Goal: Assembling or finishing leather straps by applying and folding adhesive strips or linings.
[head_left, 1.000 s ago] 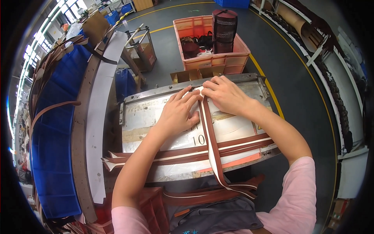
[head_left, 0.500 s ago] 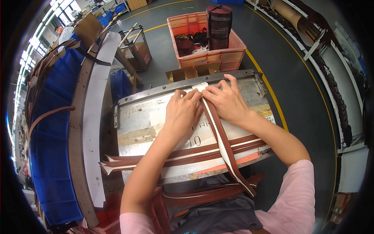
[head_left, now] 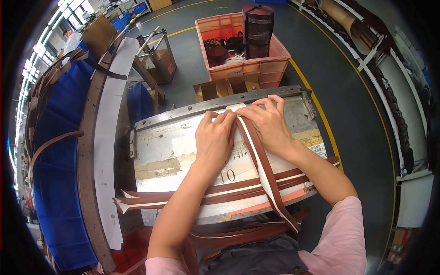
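Observation:
A brown strap with a white stripe (head_left: 261, 161) runs from my fingertips down over the metal work table's near edge. Its far end is pinched between my left hand (head_left: 214, 140) and my right hand (head_left: 270, 126), whose fingertips meet near the table's far side. Both hands have bent, closed fingers; the strap's very tip is hidden under them. Just beyond them lies a small white piece (head_left: 237, 106). More brown strips with white edges (head_left: 220, 191) lie crosswise beneath the strap, passing under my forearms. Other brown strips (head_left: 238, 231) hang below the near edge.
The metal work table (head_left: 158, 149) has a raised bolted bar (head_left: 201, 107) along its far side. A pink crate (head_left: 247, 71) holding a dark roll stands behind it. At left are blue bins (head_left: 57, 183) and a long white-covered ledge (head_left: 108, 151); shelving (head_left: 389, 91) lines the right.
The view has shifted slightly. My right-hand fingers have come down a little and drawn closer together at the strap's end; both hands remain on it.

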